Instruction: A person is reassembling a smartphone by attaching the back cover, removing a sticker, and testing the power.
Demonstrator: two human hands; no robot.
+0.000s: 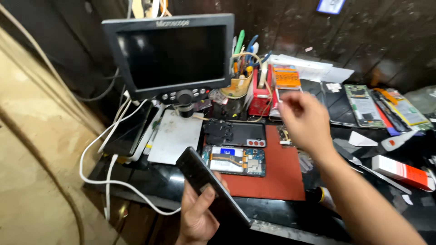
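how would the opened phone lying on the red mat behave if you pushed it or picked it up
The opened phone with its bare circuit board looks flat and rigid, so it would probably slide rather than roll or tip. The red mat under it seems matte, likely giving some grip. With its back off and parts exposed, it is probably fragile and best lifted by the edges.

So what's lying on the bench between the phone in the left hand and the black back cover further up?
In the head view, an opened phone with its circuit board exposed lies between the held phone and the black back cover, partly on the red mat.
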